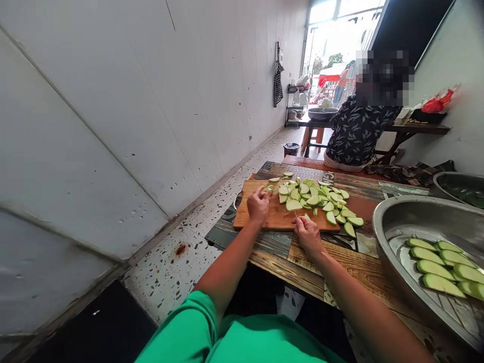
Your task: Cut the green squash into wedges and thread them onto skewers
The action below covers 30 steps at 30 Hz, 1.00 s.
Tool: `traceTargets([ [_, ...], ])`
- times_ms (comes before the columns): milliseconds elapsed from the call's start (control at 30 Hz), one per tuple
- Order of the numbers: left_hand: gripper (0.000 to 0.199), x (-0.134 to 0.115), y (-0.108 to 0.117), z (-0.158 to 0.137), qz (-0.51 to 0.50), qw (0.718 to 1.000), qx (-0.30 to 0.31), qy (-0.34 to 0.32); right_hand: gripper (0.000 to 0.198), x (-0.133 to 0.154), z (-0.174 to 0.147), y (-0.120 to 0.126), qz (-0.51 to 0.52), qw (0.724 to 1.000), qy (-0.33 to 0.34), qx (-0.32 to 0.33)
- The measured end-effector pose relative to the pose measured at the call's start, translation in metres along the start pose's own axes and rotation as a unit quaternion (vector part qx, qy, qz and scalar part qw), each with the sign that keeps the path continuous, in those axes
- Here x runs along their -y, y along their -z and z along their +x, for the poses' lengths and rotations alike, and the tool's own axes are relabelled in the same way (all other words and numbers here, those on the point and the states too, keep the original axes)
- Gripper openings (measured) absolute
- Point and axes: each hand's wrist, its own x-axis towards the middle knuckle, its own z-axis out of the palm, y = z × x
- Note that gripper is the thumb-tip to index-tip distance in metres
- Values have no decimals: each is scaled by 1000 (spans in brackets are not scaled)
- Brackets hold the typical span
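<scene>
A wooden cutting board (278, 219) lies in front of me on the table. Over its left part, my left hand (259, 204) has its fingers closed on a pale, green-skinned vegetable slice (268, 188), like zucchini or green eggplant. My right hand (307, 232), by the board's front edge, pinches the lower end of a thin wooden skewer (296, 214). That skewer points away from me, and some slices (294, 205) appear threaded on it, though they overlap with the loose ones. A heap of loose slices (328, 199) spreads over the board's right side and onto the table.
To the right stands a large metal basin (381, 222) holding skewered slices (434, 268) in rows. Behind it is another metal basin (440, 177). A person (359, 128) in a patterned shirt sits beyond the table (276, 259). A white wall (189, 116) runs along the left.
</scene>
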Motion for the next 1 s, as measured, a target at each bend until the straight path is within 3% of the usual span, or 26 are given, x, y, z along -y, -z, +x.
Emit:
traceTargets([
  [100,48,5,12,27,213,970,-37,-111,30,-2,2,0,4,1000,-8,-8],
  [233,18,12,13,43,310,941,31,-134,33,-2,0,0,-10,1000,9,-12],
  [333,12,16,12,42,209,973,37,-89,35,-2,-2,0,-13,1000,13,5],
  [433,13,16,17,39,-36,998,40,30,35,-2,-5,-1,-35,999,30,20],
  [500,16,14,22,41,-192,972,56,122,34,-2,-7,-1,-62,996,57,28],
  [567,20,12,28,43,-279,941,66,178,33,-1,-10,-2,-90,991,88,46],
  [733,24,11,34,50,-352,907,58,225,33,4,-16,-3,-140,978,123,90],
  [1000,14,13,28,57,-366,894,20,257,34,7,-16,-1,-148,974,106,133],
])
